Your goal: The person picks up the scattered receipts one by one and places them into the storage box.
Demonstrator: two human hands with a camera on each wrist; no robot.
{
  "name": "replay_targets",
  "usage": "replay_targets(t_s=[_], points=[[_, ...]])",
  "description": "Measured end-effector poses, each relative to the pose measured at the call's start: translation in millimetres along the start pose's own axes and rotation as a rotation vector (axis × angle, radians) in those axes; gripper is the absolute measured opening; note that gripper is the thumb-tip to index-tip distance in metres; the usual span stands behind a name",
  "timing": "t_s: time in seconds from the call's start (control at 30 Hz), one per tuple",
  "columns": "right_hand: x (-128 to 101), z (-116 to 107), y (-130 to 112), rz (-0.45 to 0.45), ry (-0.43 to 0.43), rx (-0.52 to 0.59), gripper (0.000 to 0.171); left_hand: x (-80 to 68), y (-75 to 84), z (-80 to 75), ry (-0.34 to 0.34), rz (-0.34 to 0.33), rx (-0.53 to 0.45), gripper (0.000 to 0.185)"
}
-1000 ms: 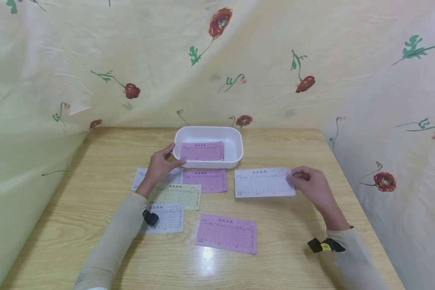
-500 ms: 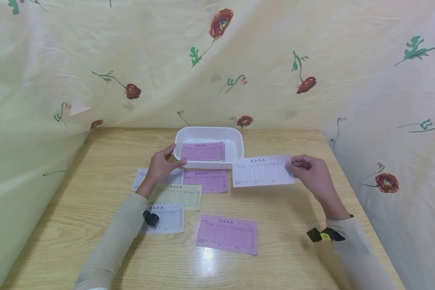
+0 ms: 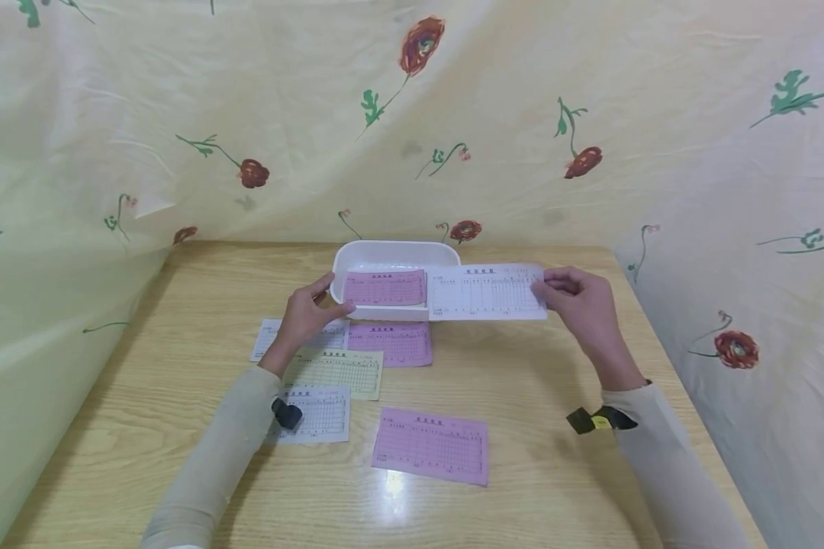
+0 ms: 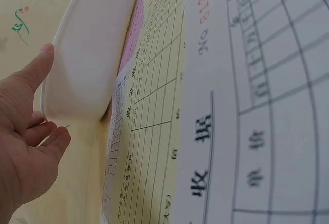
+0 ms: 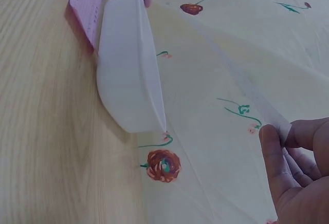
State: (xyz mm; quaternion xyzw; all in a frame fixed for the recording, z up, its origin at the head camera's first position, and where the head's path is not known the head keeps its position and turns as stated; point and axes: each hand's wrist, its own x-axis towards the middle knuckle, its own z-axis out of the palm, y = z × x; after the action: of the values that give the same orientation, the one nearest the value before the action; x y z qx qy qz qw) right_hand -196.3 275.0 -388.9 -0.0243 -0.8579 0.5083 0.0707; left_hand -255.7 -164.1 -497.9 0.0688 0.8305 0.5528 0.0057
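Note:
My right hand point(image 3: 580, 309) pinches a white receipt point(image 3: 487, 292) by its right edge between thumb and fingers. In the head view this slip overlaps the right part of a white plastic tray point(image 3: 446, 250); the right wrist view shows it edge-on, raised above the tray's rim. My left hand point(image 3: 307, 313) grips the tray's left end, thumb at the front rim and fingers at the side. Inside the tray lies a pink receipt point(image 3: 384, 288), with part of a paper edge showing beneath it.
Before the tray lie another pink receipt point(image 3: 394, 345), a yellow receipt point(image 3: 343, 374) and two white receipts, one point(image 3: 326, 415) partly under my left forearm. A separate pink receipt point(image 3: 431, 446) lies nearer on the wooden table point(image 3: 522, 488). Floral cloth point(image 3: 316, 114) hangs behind and beside the table.
My right hand has lifted the white receipt and carried it up and slightly left, from beside the tray to over its right part. My left hand stays at the tray.

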Motion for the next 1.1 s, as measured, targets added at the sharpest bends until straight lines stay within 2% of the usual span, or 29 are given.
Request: replay_targets(t_s=[0.4, 0.8, 1.1], points=[[32.3, 34.7, -16.0, 0.012, 0.034, 0.204, 0.032, -1.3, 1.3, 0.9, -0.003, -0.008, -0.006, 0.092], [67.6, 77.4, -22.5, 0.037, 0.012, 0.255, 0.029, 0.5, 4.2, 0.2, -0.003, -0.043, -0.006, 0.091], [82.8, 110.4, -26.1, 0.074, -0.028, 0.276, 0.027, 1.9, 4.7, -0.4, -0.003, -0.06, -0.002, 0.092]])
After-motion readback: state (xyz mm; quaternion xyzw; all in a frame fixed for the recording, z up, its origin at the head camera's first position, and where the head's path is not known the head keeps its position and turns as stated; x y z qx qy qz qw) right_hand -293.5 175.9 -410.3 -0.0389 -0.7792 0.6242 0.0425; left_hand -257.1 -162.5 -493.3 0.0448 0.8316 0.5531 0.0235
